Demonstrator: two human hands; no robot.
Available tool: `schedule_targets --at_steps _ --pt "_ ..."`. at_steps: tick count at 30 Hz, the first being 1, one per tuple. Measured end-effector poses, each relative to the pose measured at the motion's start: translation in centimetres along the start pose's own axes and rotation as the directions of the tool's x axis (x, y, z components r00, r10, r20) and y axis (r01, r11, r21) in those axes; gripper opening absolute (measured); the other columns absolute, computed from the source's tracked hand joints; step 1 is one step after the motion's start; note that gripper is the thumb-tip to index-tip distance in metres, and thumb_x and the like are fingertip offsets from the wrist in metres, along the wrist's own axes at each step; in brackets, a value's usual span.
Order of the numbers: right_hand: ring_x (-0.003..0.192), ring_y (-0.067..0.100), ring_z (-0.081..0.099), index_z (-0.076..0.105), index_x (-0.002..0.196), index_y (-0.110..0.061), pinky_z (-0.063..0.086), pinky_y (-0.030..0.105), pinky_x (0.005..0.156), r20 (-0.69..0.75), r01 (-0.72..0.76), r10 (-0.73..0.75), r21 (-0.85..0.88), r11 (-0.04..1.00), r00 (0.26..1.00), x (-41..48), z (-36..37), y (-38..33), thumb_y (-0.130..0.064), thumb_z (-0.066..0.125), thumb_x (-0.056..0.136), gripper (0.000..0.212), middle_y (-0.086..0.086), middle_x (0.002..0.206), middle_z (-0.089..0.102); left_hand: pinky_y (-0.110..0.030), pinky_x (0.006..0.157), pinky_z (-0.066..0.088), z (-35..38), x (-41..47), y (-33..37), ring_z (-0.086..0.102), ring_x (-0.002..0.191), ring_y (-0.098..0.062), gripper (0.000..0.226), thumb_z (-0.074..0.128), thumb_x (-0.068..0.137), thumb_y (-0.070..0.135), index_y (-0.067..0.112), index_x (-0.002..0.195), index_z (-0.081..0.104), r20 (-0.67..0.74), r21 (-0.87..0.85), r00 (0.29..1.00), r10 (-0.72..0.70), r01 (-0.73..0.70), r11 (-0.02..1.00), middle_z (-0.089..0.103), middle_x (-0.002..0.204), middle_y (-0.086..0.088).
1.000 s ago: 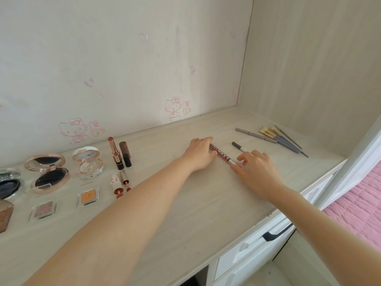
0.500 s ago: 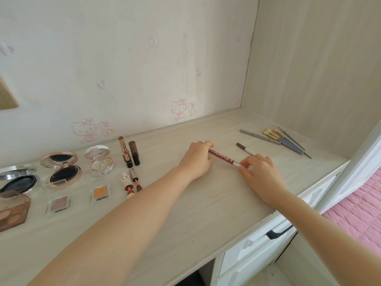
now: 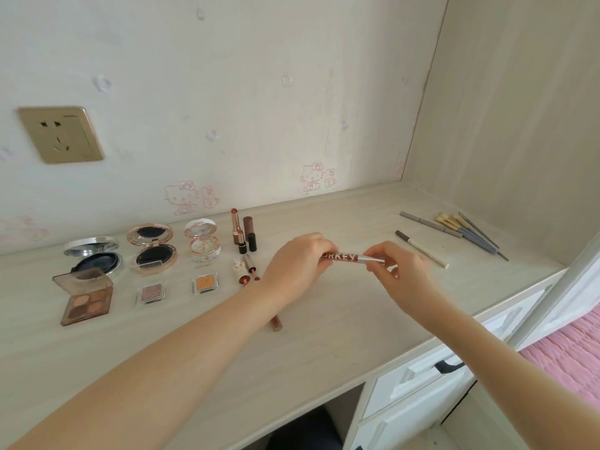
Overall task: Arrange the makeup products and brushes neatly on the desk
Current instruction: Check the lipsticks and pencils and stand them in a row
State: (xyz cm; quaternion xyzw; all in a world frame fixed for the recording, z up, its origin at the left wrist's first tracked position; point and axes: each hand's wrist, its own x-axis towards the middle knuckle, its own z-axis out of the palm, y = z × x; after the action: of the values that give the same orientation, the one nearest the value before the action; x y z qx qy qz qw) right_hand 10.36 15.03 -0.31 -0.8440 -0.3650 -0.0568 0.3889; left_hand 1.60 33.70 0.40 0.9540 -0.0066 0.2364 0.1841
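Red pencil [image 3: 349,258] with white ORKEY lettering is held level between both hands over the middle of the desk [image 3: 341,329], and it looks like it's off the surface. Left hand [image 3: 297,261] has its fingers curled round the red end. Right hand [image 3: 401,274] pinches the silver end with thumb and fingertips, the rest of the fingers bent.

Toward the back right corner a bunch of brushes [image 3: 467,230] lie side by side, with a grey pencil [image 3: 428,224] just beside them and a white pencil with a grey cap [image 3: 422,249] a bit nearer the front edge.

Along the back edge on the left are a silver compact [image 3: 94,258], gold compact [image 3: 152,250] and floral compact [image 3: 202,243], all open, then a few lipsticks [image 3: 242,232]. In front of those sit an open brown palette [image 3: 86,297] and two single shadows, pinkish [image 3: 151,293] and orange [image 3: 205,283]. One brownish tube [image 3: 276,323] pokes out from under the left forearm.
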Motion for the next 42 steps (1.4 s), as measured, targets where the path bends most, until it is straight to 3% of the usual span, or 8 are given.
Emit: schedule_targets --at_steps 6,15,18,22,25,33,39,42 --pt "0.086 -0.01 0.053 0.065 0.095 -0.025 0.039 0.002 0.065 0.013 0.091 -0.094 0.128 0.988 0.996 -0.5 2.1 -4.8 -0.011 0.063 0.088 0.016 -0.019 0.087 0.064 -0.036 0.073 0.049 -3.4 -4.0 -0.6 0.061 0.085 -0.017 0.021 0.067 0.087 0.02 0.018 0.107 0.068 -0.074 -0.011 0.997 -0.034 0.033 0.999 0.065 0.092 0.003" --pt "0.08 -0.002 0.06 0.068 0.092 -0.028 0.049 0.014 0.068 0.125 -0.013 -0.036 0.373 0.928 0.992 -1.4 5.8 -10.6 -0.014 0.064 0.086 0.016 -0.02 0.084 0.067 -0.041 0.071 0.05 -8.3 -10.4 -2.9 0.063 0.08 -0.016 0.015 0.073 0.082 0.025 0.02 0.095 0.066 -0.189 -0.041 0.97 -0.154 0.149 0.988 0.067 0.085 0.005" --pt "0.076 0.007 0.064 0.069 0.089 -0.027 0.055 0.023 0.07 0.194 -0.049 -0.047 0.462 0.885 0.98 -1.9 6.9 -12.5 -0.012 0.063 0.086 0.017 -0.015 0.077 0.069 -0.033 0.069 0.05 -9.6 -12.5 -3.6 0.06 0.077 -0.01 0.014 0.07 0.084 0.031 0.024 0.096 0.067 -0.218 -0.031 0.963 -0.161 0.158 0.987 0.065 0.084 0.009" --pt "0.065 0.02 0.065 0.069 0.089 -0.024 0.053 0.023 0.054 0.265 -0.103 -0.054 0.546 0.832 0.963 -2.5 8.2 -14.3 -0.008 0.06 0.088 0.019 0.004 0.075 0.068 -0.025 0.067 0.045 -10.5 -15.2 -4.6 0.056 0.072 -0.005 0.016 0.07 0.083 0.035 0.025 0.095 0.07 -0.238 -0.041 0.946 -0.221 0.217 0.975 0.065 0.081 0.01" --pt "0.055 0.009 0.059 0.069 0.094 -0.017 0.041 0.012 0.045 0.335 -0.16 -0.063 0.598 0.786 0.94 -2.8 9.3 -15.1 -0.003 0.057 0.09 0.018 0.002 0.067 0.065 -0.023 0.069 0.045 -11.0 -16.7 -5.2 0.058 0.075 -0.005 0.017 0.072 0.082 0.032 0.025 0.097 0.071 -0.247 -0.097 0.931 -0.267 0.25 0.963 0.069 0.083 0.01" --pt "0.075 0.008 0.065 0.07 0.094 -0.02 0.056 0.024 0.073 0.327 -0.066 -0.129 0.522 0.85 0.936 -3.4 11.6 -16.4 -0.004 0.061 0.088 0.019 -0.005 0.081 0.068 -0.012 0.061 0.039 -11.0 -19.5 -6.3 0.06 0.07 -0.002 0.009 0.067 0.087 0.028 0.028 0.094 0.073 -0.186 -0.29 0.899 -0.396 0.335 0.897 0.066 0.077 0.022" --pt "0.081 0.007 0.064 0.069 0.09 -0.028 0.054 0.022 0.073 0.296 -0.034 -0.145 0.525 0.85 0.944 -3.5 12.0 -16.7 0.001 0.064 0.085 0.03 -0.016 0.085 0.068 -0.008 0.063 0.037 -10.8 -20.0 -6.5 0.059 0.07 -0.001 0.01 0.07 0.084 0.027 0.026 0.093 0.074 -0.208 -0.357 0.877 -0.434 0.345 0.868 0.068 0.077 0.02" --pt "0.084 0.01 0.065 0.068 0.1 -0.027 0.055 0.024 0.074 0.285 -0.094 -0.121 0.639 0.763 0.951 -3.9 12.7 -17.0 0.002 0.067 0.082 0.034 -0.011 0.094 0.07 -0.01 0.069 0.042 -10.5 -20.0 -6.4 0.061 0.077 -0.001 0.015 0.075 0.08 0.025 0.025 0.095 0.073 -0.29 -0.312 0.86 -0.421 0.331 0.891 0.068 0.083 0.019"
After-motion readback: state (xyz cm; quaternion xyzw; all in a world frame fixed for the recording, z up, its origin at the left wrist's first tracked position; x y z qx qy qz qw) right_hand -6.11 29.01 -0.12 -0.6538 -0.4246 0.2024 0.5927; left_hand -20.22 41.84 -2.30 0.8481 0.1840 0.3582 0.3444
